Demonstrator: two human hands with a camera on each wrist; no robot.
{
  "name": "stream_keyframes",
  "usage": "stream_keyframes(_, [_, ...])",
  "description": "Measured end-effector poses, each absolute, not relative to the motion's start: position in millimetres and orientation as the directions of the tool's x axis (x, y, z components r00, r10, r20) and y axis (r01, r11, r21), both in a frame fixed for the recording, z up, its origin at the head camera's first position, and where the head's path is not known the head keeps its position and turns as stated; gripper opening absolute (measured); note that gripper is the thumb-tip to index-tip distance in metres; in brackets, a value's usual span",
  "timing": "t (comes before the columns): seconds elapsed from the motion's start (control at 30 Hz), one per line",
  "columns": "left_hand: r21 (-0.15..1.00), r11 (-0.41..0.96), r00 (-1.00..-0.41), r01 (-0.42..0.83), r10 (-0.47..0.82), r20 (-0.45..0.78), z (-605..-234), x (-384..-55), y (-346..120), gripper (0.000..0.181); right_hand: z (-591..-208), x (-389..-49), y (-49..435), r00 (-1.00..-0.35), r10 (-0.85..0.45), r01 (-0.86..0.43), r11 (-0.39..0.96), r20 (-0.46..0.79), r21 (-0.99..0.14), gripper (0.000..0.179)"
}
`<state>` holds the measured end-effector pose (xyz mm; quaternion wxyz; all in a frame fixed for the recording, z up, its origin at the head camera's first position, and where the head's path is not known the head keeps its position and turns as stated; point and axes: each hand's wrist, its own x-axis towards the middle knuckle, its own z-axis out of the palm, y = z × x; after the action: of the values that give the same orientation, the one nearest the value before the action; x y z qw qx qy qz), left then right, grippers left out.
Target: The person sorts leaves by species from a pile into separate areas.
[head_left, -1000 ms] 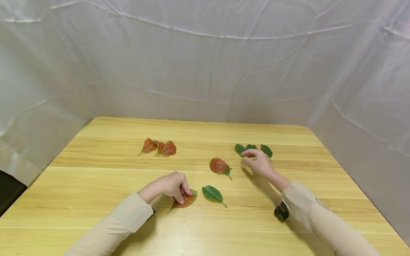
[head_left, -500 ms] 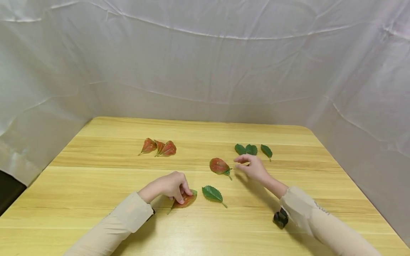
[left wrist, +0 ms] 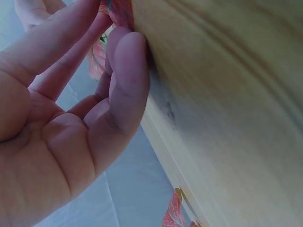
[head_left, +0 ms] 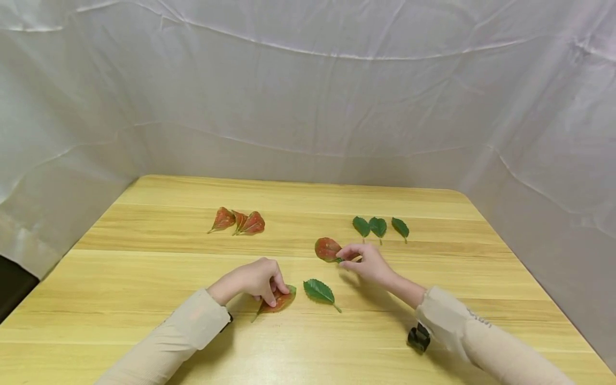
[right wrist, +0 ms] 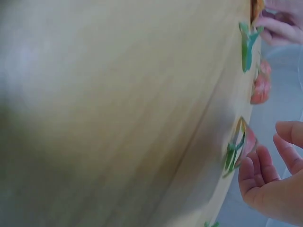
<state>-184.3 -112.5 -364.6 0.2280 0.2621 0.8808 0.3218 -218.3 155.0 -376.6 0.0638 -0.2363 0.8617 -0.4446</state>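
My left hand (head_left: 255, 279) pinches a red leaf (head_left: 285, 302) lying at the table's near middle, thumb and fingertips down on it. In the left wrist view a bit of that leaf (left wrist: 121, 12) shows past the fingertips. My right hand (head_left: 369, 263) reaches to the stem end of another red leaf (head_left: 327, 249), which overlaps a green leaf mostly hidden beneath it. In the right wrist view, thumb and fingers of this hand (right wrist: 274, 189) stand apart beside that leaf pair. A single green leaf (head_left: 318, 291) lies between the hands.
Three red leaves (head_left: 252, 223) lie together at the back left of the wooden table (head_left: 144, 299). Toward the back right, three green leaves (head_left: 377, 226) form a row. A pale cloth (head_left: 308, 107) hangs around the table's back and sides.
My right hand has moved left and nearer from the green row to the red leaf over the green one, uncovering the row. The left hand has stayed on its leaf.
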Motion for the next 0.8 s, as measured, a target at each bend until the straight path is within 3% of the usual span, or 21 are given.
stream_keyframes(0.53, [0.685,0.655,-0.759,0.32,0.609,-0.228,-365.9,-185.4,-112.6,0.029,-381.9,-207.9,144.7,-0.797,-0.604,-0.394,0.489,0.024,-0.778,0.018])
stream_keyframes(0.8, [0.684,0.657,-0.759,0.317,0.608,-0.232,-364.8,-185.4,-112.3,0.029,-384.5,-208.0,142.1,-0.716,-0.698,-0.427,0.455,-0.016,-0.782,0.026])
